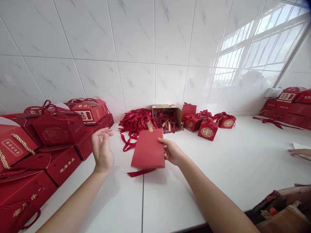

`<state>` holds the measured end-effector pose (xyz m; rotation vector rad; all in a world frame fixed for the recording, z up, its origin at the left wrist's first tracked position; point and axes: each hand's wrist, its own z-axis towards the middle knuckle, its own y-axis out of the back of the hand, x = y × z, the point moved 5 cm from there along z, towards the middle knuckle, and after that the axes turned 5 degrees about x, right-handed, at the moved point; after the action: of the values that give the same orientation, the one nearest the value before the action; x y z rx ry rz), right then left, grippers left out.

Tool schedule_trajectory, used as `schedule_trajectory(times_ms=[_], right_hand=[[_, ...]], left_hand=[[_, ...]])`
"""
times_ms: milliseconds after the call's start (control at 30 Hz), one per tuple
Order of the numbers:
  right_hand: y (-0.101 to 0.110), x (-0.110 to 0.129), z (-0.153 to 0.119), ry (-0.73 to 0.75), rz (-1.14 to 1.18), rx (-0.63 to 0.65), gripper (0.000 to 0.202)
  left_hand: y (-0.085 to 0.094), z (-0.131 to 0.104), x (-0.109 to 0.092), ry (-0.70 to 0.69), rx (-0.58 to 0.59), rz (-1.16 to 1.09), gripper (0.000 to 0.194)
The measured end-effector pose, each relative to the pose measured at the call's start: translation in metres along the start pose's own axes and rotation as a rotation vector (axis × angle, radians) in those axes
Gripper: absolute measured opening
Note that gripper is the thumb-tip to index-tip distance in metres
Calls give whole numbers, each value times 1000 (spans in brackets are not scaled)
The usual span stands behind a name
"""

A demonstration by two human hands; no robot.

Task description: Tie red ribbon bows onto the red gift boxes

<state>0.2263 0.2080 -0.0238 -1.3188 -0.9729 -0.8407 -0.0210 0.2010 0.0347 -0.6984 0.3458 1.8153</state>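
My right hand (pixel 173 152) grips the right edge of a red paper gift bag (pixel 148 149), thumb on its front face. The bag is plain and flat-looking, tilted over the white table, with a gold tag (pixel 150 127) at its top edge. A dark red ribbon (pixel 141 172) shows below its lower edge; whether it is attached I cannot tell. To the left of the bag, apart from it, my left hand (pixel 103 150) is raised with nothing in it, its fingers loosely stretched and thumb up. Behind the bag lies a heap of red ribbons (pixel 136 119).
A cardboard box (pixel 179 114) of ribbons and tags stands against the tiled wall. Small red gift boxes (pixel 208 130) sit right of it. Larger red boxes (pixel 58 129) are piled at left, more boxes (pixel 284 108) at far right. Another person's hand (pixel 300 152) shows at the right edge.
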Motion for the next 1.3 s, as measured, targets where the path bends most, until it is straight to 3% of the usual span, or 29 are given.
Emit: schedule_trajectory(times_ms=[167, 233, 333, 467, 567, 700, 900, 1033, 1300], right_hand=[[36, 31, 10, 354, -47, -318, 45], [45, 29, 16, 356, -228, -361, 53], [44, 4, 24, 192, -451, -282, 60], [24, -29, 22, 65, -813, -77, 54], [7, -39, 15, 39, -1045, 91, 48], [-1, -40, 9, -1, -1259, 212, 51], [-1, -37, 6, -17, -1429, 247, 53], [-3, -38, 4, -8, -1486, 248, 53], [3, -51, 8, 2, -1525, 246, 54]], left_hand=[[0, -3, 14, 72, 43, 84, 26], [-2, -5, 18, 104, 74, 110, 27], [-7, -9, 21, 156, 136, 194, 26], [-11, -12, 19, 210, 200, 291, 26], [-13, -13, 17, 233, 229, 327, 26], [-15, -14, 16, 231, 253, 372, 26], [-16, -15, 18, 224, 276, 393, 26], [-11, -15, 31, 199, 260, 414, 31], [33, -6, 79, 298, 43, 646, 58]])
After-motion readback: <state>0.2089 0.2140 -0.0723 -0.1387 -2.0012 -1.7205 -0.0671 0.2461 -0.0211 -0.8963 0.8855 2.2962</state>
